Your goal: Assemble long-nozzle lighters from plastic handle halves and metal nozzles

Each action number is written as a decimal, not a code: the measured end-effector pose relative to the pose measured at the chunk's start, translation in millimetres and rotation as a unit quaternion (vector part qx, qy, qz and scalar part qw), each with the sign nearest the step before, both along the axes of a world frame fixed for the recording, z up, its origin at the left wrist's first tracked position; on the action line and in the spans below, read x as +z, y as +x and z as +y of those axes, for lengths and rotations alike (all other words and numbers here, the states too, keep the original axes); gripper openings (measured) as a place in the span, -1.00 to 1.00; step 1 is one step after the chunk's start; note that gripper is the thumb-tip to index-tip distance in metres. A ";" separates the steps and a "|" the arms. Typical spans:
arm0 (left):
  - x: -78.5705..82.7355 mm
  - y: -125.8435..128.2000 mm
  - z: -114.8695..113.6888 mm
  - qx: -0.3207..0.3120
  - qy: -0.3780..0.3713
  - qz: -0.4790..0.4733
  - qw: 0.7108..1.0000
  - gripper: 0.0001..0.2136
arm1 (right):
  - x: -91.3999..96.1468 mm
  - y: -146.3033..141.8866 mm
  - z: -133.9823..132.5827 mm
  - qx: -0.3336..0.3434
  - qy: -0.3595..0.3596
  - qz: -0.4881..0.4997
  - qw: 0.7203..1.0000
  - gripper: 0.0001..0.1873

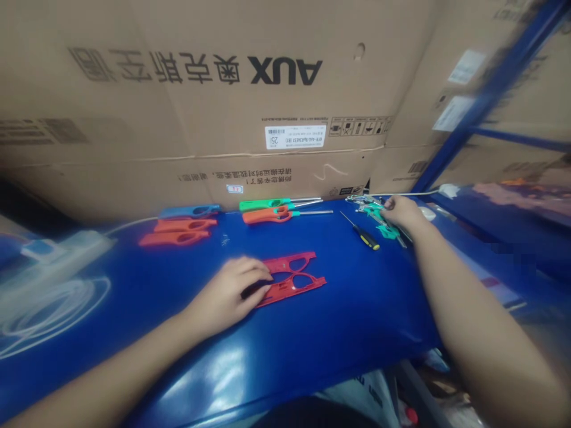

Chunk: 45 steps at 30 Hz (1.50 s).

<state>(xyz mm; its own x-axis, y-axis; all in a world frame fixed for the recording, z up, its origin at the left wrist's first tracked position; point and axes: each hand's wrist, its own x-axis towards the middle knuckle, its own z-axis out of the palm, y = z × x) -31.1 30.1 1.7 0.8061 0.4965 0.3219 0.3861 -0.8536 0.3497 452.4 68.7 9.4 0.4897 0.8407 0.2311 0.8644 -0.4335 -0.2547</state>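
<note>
My left hand (232,291) rests on the blue table (312,333), its curled fingers touching the left ends of two red plastic lighter shell halves (297,274) that lie side by side. My right hand (401,213) reaches to the far right, fingers closed on a pile of metal and teal lighter parts (375,211). A black and yellow screwdriver (362,233) lies just left of that hand.
Assembled green (267,204) and orange lighters (276,215) lie at the back centre. Orange shells (178,232) and a blue one (190,211) lie at the back left. Large cardboard boxes (223,107) wall the rear. Clear tubing (49,309) sits at left, a blue rack post (486,95) at right.
</note>
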 end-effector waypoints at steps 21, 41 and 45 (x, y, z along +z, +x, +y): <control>7.9 -4.0 2.4 0.001 -0.002 0.021 1.000 -0.81 | 3.2 -23.0 -0.9 0.043 -0.027 -0.040 0.998 -0.69; 42.8 -5.4 -22.5 0.107 0.082 -0.073 0.988 -0.71 | 42.9 -207.8 -53.9 0.478 0.080 0.161 0.860 -0.72; 37.2 -2.5 -20.9 0.118 0.104 -0.085 0.984 -0.70 | 26.5 -243.4 -78.2 0.534 0.035 0.205 0.819 -0.74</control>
